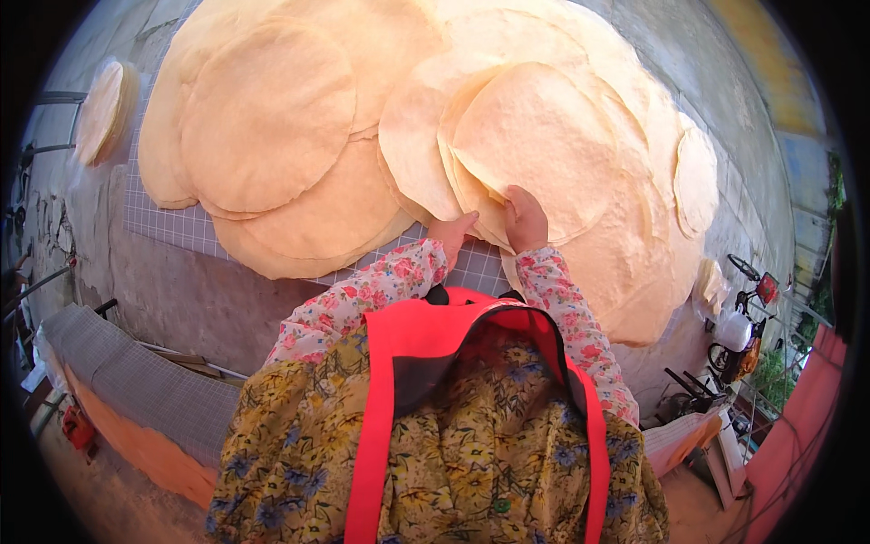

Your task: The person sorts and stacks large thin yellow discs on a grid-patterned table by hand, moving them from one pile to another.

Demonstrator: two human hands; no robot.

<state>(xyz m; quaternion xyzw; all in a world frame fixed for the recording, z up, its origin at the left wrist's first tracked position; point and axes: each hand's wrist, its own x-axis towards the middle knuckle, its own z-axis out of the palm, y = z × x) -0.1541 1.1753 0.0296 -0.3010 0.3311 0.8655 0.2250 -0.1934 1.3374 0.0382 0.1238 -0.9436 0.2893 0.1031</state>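
Observation:
Broad, thin, round flatbread-like sheets lie in overlapping layers in front of me. My right hand (525, 219) pinches the near edge of the upper round sheet (537, 146) in the right-hand pile, and that edge curls up slightly at the fingers. Just left of it, my left hand (450, 236) touches the edges of the lower sheets (425, 146), thumb pointing right. Its other fingers are mostly hidden, so I cannot tell how firmly it grips. Another pile of round sheets (268, 115) spreads out to the left.
Beneath the sheets is a grid-patterned table cover (170, 228). A bagged stack of rounds (102, 112) lies far left, and a smaller stack (697, 182) at the right. A second grid-covered surface (143, 374) stands behind me at lower left. A bicycle (744, 268) is at far right.

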